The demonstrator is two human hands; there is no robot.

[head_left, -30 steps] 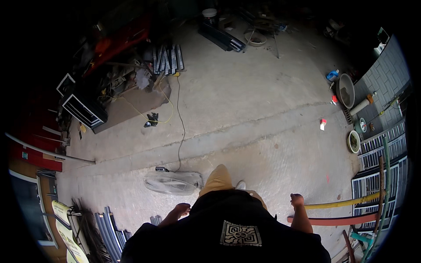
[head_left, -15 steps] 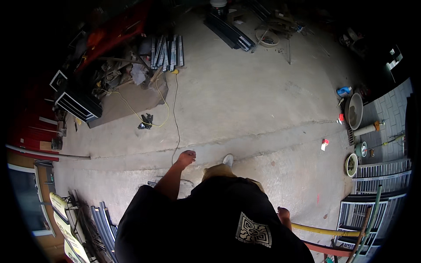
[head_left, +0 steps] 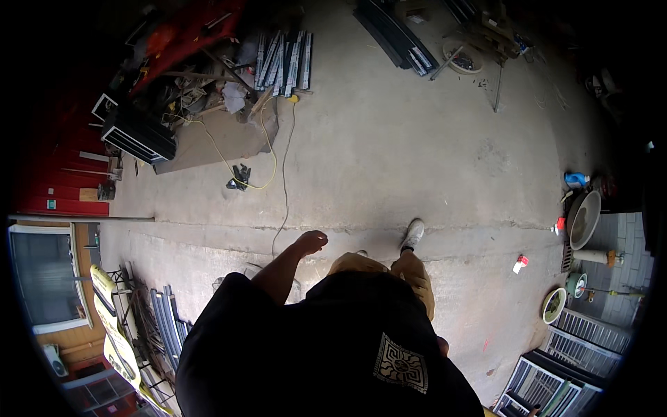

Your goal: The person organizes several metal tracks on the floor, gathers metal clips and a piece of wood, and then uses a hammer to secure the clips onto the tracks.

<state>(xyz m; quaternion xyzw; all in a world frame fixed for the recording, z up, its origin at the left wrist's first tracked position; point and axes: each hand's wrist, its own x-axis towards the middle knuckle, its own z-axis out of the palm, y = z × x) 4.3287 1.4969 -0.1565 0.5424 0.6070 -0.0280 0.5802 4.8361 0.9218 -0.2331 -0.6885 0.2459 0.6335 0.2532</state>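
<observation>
My left hand (head_left: 313, 241) hangs out ahead of my body over the concrete floor (head_left: 361, 160), its fingers loosely curled with nothing showing in them. Of my right hand (head_left: 442, 345) only a small part shows beside my black shirt (head_left: 313, 354); its fingers are hidden. My right shoe (head_left: 414, 233) is planted ahead on the floor, below tan trousers (head_left: 417, 278). Past my left hand a dark cable (head_left: 287, 174) runs along the floor and meets a yellow cord (head_left: 267, 184). Neither hand touches anything I can make out.
Far left lie bundled metal profiles (head_left: 285, 62), scrap and a black frame stack (head_left: 139, 135). Dark lengths (head_left: 396, 38) lie at the far right. Basins (head_left: 583, 219), a red-and-white box (head_left: 520, 263) and metal frames (head_left: 549, 382) line the right. Long bars (head_left: 167, 320) lie near left.
My right foot has come forward into view. My right hand has drawn back, mostly behind the shirt. The view has turned, and my left hand stays out front, loosely curled.
</observation>
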